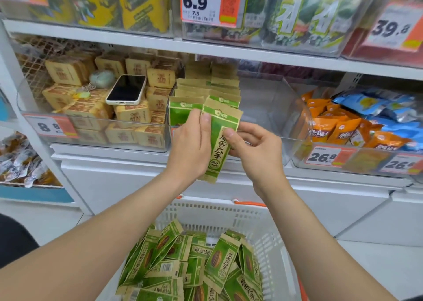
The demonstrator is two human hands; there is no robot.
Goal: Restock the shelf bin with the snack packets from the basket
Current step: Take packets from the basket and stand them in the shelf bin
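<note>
A green and tan snack packet [219, 140] is held upright in front of the clear shelf bin [270, 108]. My left hand [191, 145] grips it from the left, thumb on its upper face. My right hand [256, 147] pinches its right edge. Behind it, a row of the same packets [206, 90] stands in the left part of the bin; the right part holds nothing. Below, the white basket [270, 239] holds several loose packets [194, 264] of the same kind.
A phone [127, 89] and a keyring lie on tan boxes [135, 113] in the bin to the left. Orange and blue packets [357, 122] fill the bin to the right. Price tags hang along the shelf fronts. White cabinet doors sit under the shelf.
</note>
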